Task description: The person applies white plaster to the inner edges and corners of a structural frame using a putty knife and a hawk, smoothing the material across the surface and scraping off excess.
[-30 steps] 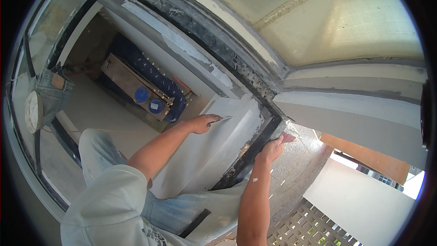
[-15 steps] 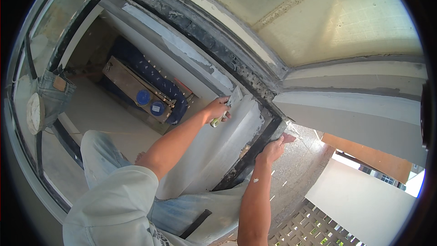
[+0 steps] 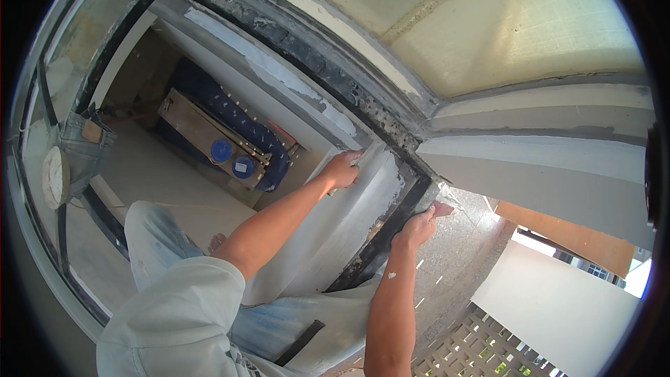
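Grip: left hand (image 3: 342, 169) closed around what looks like a scraper (image 3: 332, 192), mostly covered by the fingers, at the far end of the pale sill (image 3: 328, 237). Right hand (image 3: 417, 229) pinches a reddish-brown piece (image 3: 442, 209), right of the black strip (image 3: 366, 255). Risk: uneven pressure or a steep angle could gouge the sill. Scraper's long axis seems near-left to far-right, working end probably far-right.

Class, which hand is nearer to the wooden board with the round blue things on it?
Left. The left hand is right of the wooden board; the right hand is farther right, beside the black strip.
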Tool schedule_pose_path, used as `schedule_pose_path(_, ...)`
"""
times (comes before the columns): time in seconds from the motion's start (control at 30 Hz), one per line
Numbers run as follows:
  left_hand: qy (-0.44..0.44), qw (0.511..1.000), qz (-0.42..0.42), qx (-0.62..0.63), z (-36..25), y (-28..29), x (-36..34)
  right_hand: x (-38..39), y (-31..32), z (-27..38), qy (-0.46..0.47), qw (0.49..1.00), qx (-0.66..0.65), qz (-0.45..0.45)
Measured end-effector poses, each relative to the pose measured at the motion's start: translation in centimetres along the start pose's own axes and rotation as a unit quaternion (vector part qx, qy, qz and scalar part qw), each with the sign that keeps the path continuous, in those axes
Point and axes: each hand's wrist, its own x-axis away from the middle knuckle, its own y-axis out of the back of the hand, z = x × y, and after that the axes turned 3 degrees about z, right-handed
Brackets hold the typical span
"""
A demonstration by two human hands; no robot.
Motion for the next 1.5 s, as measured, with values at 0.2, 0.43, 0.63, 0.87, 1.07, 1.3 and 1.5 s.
schedule_pose_path(0.2,-0.144,0.967,-0.072,-0.196,0.1,-1.2,0.5,0.5,-0.2,0.3,-0.002,1.000,-0.011,0.019)
schedule_pose_path(0.43,-0.161,0.962,-0.040,-0.218,-0.6,-1.8,0.4,0.1,-0.1,0.1,-0.007,0.999,-0.034,0.016)
schedule_pose_path(0.63,-0.206,0.959,0.030,-0.192,1.5,0.1,3.2,0.6,-0.5,0.5,-0.018,1.000,0.025,0.005)
schedule_pose_path(0.87,-0.168,0.964,0.060,-0.198,7.1,0.8,10.8,0.1,-0.1,0.3,-0.005,0.999,-0.049,0.016)
schedule_pose_path(1.07,-0.165,0.973,-0.012,-0.158,3.9,0.3,5.9,1.0,-0.4,0.8,0.003,1.000,-0.016,0.010)
schedule_pose_path(1.3,-0.172,0.970,-0.026,-0.170,2.4,-0.4,-0.9,0.8,-0.4,0.8,-0.002,0.999,-0.034,0.017)
schedule_pose_path(1.5,-0.174,0.965,-0.015,-0.195,2.1,-0.4,-1.8,0.7,-0.4,0.8,-0.003,1.000,-0.022,0.011)
